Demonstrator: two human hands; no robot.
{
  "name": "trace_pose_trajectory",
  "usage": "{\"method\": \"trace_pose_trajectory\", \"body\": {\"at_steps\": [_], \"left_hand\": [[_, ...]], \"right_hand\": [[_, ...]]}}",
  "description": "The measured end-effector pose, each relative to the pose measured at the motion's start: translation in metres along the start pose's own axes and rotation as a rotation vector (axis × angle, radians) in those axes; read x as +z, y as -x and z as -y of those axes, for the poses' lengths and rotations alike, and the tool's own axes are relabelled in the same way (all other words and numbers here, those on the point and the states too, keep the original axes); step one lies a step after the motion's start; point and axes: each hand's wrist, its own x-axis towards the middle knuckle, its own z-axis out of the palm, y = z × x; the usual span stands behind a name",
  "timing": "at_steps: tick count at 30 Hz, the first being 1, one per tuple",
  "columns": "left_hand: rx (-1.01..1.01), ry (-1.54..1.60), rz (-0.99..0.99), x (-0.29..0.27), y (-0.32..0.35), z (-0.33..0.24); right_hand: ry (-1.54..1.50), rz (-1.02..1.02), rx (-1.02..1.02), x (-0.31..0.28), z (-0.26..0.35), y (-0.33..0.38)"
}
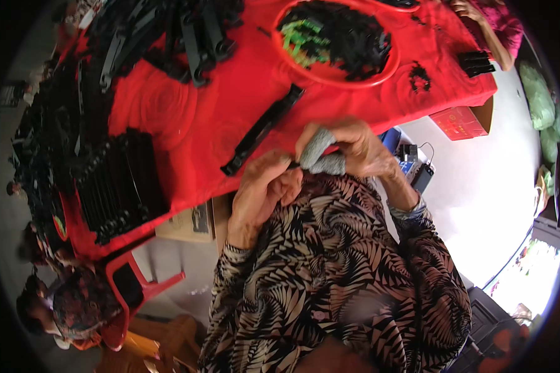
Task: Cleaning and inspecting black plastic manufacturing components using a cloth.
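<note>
Close to my body, just off the table's near edge, my left hand (258,189) and my right hand (361,149) meet fingertip to fingertip. Pinched between them is a small black piece (294,165), mostly hidden by the fingers. Grey cloth covers (320,152) wrap the right thumb and forefinger. Beyond my hands a long black plastic bar (261,130) lies slantwise on the red tablecloth (199,137). Farther back stands a round red basin (395,62) holding many small black parts and some green ones (302,40).
Black bars (121,189) stand lined up at the left, with a loose heap of bars (186,37) behind. Several short black pieces (476,63) lie at the right corner, near another person's hand (468,11). A red chair (121,264) and a cardboard box (186,225) are below left.
</note>
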Motion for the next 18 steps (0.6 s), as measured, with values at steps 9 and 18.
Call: {"method": "trace_pose_trajectory", "body": {"at_steps": [9,18], "left_hand": [[0.14,-0.048,-0.017,0.003,-0.005,-0.001],[0.445,-0.347,-0.222,0.01,-0.001,0.011]], "right_hand": [[-0.024,-0.213,0.205,0.004,-0.008,-0.002],[-0.227,-0.398,0.282,0.021,-0.006,0.005]]}}
